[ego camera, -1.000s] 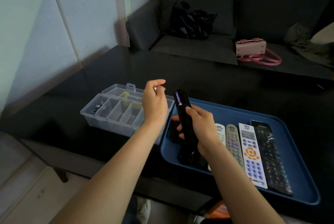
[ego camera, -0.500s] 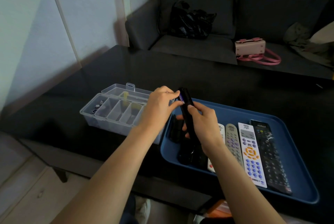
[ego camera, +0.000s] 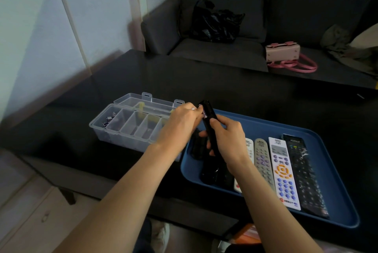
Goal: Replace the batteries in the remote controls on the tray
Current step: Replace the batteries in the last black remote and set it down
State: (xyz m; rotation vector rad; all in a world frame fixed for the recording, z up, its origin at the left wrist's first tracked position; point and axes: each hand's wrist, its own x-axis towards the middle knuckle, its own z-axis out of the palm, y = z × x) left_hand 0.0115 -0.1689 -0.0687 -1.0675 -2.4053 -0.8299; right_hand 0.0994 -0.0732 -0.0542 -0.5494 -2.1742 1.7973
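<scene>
Head view: the right hand (ego camera: 227,138) wraps its grip round the middle of a slim black plastic remote control (ego camera: 208,122), held tilted with its far end raised above the near left part of the blue plastic tray (ego camera: 339,201). The left hand (ego camera: 180,124) has its fingertips at that raised end, pinching what looks like a small purple-labelled battery (ego camera: 201,109) at the open compartment; whether the cell is going in or coming out cannot be told. Judging by its look, the remote is light, stiff and smooth-sided, so a wrap round the mid-body is the steady hold, thumb along one edge, leaving the battery bay free. The cell is small, round and slick, best pinched at its ends or sides, and likely to roll if dropped on the glossy black worktop (ego camera: 225,89). To the left sits a clear plastic compartment box (ego camera: 122,128), lid open, a few batteries in its far left cell. Four more remotes lie side by side on the tray's right
</scene>
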